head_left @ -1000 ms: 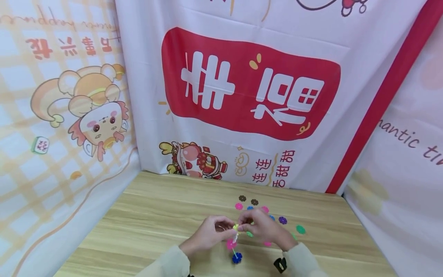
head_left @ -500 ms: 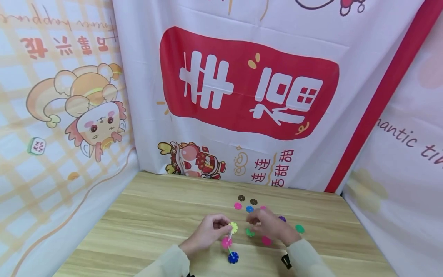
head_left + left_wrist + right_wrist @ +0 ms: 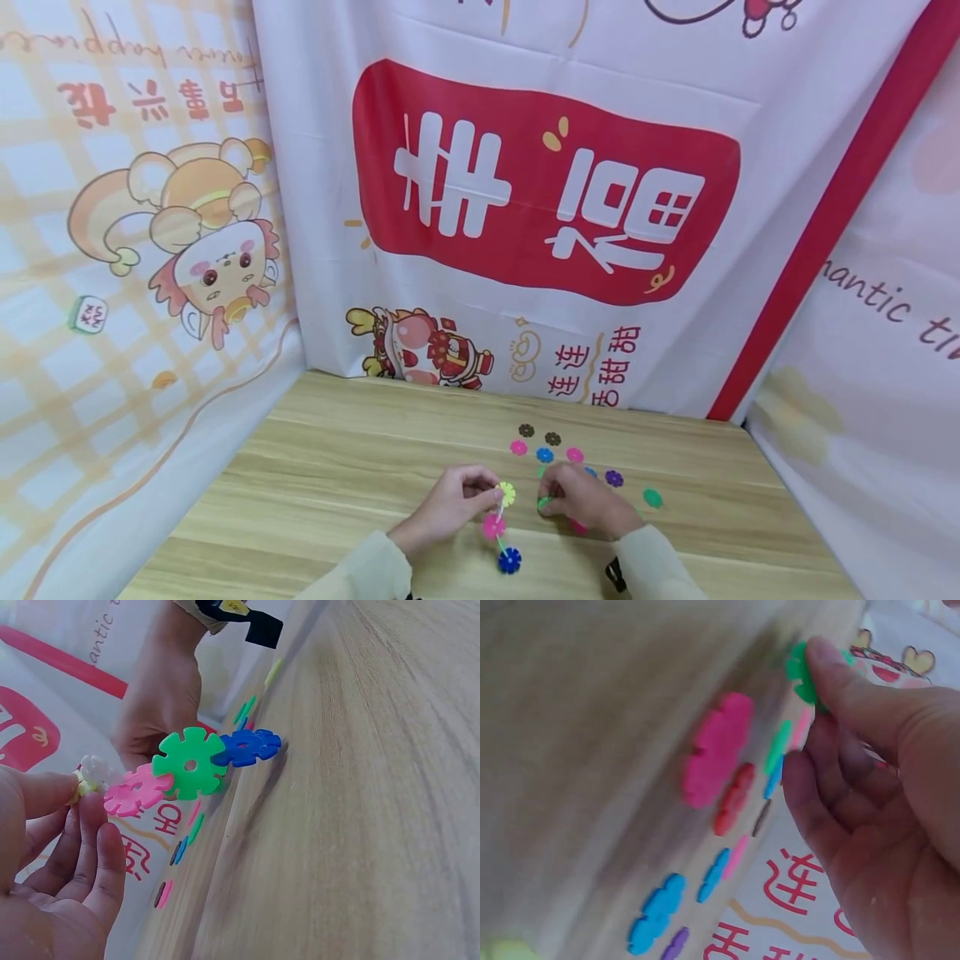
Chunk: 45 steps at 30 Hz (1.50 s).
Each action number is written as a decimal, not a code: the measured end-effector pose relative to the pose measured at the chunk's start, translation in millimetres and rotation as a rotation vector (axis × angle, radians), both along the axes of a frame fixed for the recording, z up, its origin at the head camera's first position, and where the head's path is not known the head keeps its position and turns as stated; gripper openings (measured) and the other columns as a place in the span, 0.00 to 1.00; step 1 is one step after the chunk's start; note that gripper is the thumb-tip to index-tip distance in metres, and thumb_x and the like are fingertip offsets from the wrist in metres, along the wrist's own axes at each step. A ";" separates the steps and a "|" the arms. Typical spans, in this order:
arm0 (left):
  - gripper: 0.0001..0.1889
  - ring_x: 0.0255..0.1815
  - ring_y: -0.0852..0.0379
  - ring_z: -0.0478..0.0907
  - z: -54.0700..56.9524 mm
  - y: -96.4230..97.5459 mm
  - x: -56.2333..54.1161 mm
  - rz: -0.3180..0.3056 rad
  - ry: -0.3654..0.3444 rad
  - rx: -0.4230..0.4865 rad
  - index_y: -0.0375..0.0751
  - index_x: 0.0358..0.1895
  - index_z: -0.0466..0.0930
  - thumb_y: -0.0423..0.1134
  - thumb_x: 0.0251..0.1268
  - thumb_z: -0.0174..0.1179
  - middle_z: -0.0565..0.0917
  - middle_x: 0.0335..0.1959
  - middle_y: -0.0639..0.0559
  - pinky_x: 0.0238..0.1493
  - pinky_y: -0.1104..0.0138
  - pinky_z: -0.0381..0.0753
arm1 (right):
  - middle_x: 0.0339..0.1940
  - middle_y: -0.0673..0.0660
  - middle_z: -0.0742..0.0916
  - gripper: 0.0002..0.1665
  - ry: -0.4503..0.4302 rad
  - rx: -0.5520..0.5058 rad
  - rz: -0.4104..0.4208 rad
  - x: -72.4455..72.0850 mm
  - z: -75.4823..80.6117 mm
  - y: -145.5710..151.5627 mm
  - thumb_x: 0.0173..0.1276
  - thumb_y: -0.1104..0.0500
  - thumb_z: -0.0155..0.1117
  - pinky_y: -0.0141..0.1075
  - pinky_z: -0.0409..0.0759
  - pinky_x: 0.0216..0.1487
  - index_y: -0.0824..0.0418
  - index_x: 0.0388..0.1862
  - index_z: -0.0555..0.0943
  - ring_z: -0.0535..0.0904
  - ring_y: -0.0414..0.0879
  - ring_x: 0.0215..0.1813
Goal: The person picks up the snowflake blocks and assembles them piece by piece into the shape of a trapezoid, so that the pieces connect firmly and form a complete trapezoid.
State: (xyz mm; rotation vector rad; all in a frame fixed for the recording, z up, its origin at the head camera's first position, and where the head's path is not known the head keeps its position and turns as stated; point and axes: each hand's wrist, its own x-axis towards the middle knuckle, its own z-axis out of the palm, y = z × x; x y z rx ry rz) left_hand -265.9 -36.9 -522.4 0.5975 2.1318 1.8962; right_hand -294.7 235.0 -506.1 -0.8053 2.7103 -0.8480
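Observation:
My left hand (image 3: 450, 507) pinches a yellow notched plastic disc (image 3: 507, 494) between thumb and fingers. From it runs a chain of interlocked snowflake discs: a white disc (image 3: 93, 769), a pink disc (image 3: 137, 790), a green disc (image 3: 174, 761) and, at the lower end, a dark blue disc (image 3: 509, 560) close over the table. To the right, my right hand (image 3: 581, 496) pinches a separate green disc (image 3: 801, 673) by its face, thumb on the near side. That disc is tilted on edge and partly hidden by the thumb.
Several loose discs lie flat on the wooden table (image 3: 360, 450) around and beyond the right hand: brown (image 3: 527, 431), blue (image 3: 544, 455), purple (image 3: 614, 478), green (image 3: 652, 498) and pink (image 3: 718, 750). Printed cloth (image 3: 315, 250) hangs along the table's back and sides.
Both hands were together at the yellow disc. The right hand has since moved off to the right and taken hold of a loose green disc. The left hand stays with the chain.

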 end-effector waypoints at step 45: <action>0.09 0.38 0.58 0.86 1.1 6.4 -1.0 -0.021 -0.030 0.058 0.35 0.49 0.86 0.37 0.74 0.66 0.89 0.41 0.47 0.42 0.69 0.90 | 0.39 0.52 0.94 0.12 0.418 -0.382 0.225 18.3 31.1 -17.4 0.61 0.71 0.77 0.31 0.90 0.45 0.58 0.41 0.91 0.90 0.39 0.40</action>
